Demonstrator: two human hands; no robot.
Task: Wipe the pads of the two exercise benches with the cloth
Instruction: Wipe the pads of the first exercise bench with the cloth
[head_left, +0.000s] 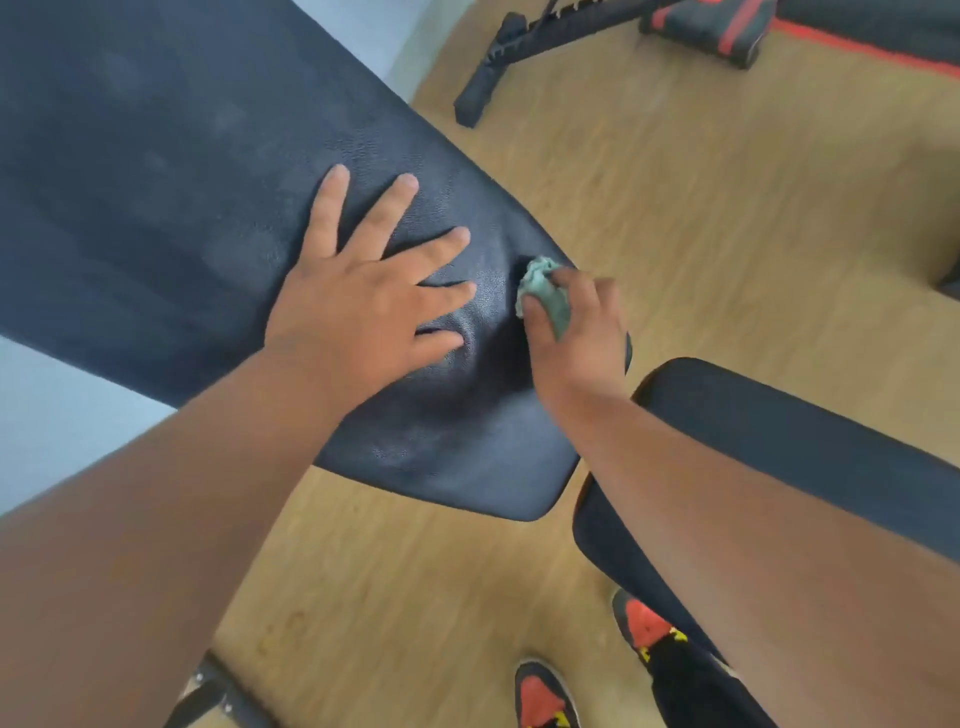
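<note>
Wooden gym floor (727, 218) | left hand (358, 306) flat, fingers spread, bracing black back pad (156, 208) | right hand (576, 332), fingers bunched around green cloth (545, 293), at pad's right edge | step: wiping first bench | next, likely: seat pad (779, 441) beside it.

- We see the left hand (358, 306) spread flat, fingers straight, pressing the black back pad (156, 208) that fills the upper left.
- Our right hand (576, 332) pinches a crumpled green cloth (545, 293) against that pad's right edge.
- A second black seat pad (810, 452) lies at right under the forearm.
- Another bench (571, 41) stands on the wooden floor (727, 234), upper right.
- Red-and-black shoes (545, 696) show at the bottom.
</note>
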